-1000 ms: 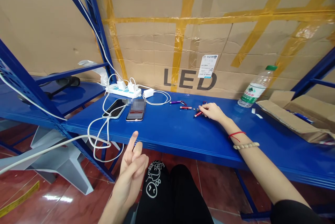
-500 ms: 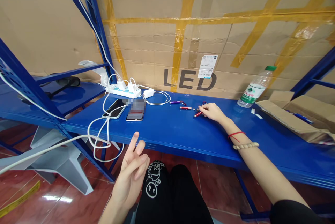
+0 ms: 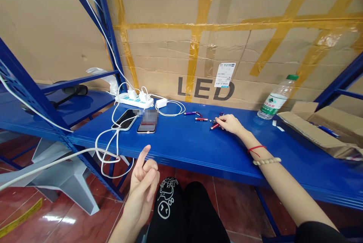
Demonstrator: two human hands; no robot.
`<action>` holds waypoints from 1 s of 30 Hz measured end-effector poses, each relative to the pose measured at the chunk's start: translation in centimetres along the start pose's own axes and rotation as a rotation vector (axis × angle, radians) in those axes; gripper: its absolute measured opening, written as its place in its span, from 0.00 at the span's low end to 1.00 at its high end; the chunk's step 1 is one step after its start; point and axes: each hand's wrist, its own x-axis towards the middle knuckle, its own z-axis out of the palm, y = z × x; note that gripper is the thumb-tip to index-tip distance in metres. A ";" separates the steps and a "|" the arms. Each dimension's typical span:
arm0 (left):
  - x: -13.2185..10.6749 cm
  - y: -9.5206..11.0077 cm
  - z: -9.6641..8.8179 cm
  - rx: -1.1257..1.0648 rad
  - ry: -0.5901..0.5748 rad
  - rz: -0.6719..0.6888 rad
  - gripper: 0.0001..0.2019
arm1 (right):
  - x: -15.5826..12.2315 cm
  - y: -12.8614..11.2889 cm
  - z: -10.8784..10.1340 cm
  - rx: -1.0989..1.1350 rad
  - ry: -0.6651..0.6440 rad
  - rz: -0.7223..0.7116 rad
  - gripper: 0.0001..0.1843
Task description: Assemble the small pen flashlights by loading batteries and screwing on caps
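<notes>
On the blue shelf, my right hand (image 3: 230,123) is closed, with thumb and fingers pinching a slim red penlight-like tube (image 3: 214,126) that slants down to the left. A dark red clip (image 3: 221,114) shows just behind my fingers. Left of them lie another red tube (image 3: 201,119) and a tiny silvery piece (image 3: 210,120). Farther back is a purple tube (image 3: 190,113) with a clip loop at its right end. My left hand (image 3: 143,182) is raised before the shelf's front edge, index finger pointing up. Its other fingers are curled against the thumb; anything between them is hidden.
Two phones (image 3: 146,125) lie at the left beside a white power strip (image 3: 134,100) and looped white cables (image 3: 117,152). A water bottle (image 3: 278,99) and an open cardboard box (image 3: 314,133) stand at the right. A large LED carton (image 3: 164,53) backs the shelf.
In my left hand the middle finger has curled down, leaving only the index finger raised. My right hand stays almost in place with the red tube. The view has tilted slightly.
</notes>
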 end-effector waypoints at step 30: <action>12.9 -6.4 14.8 0.642 -0.551 0.328 0.09 | 0.3 -1.3 -0.8 0.009 0.209 -0.136 0.18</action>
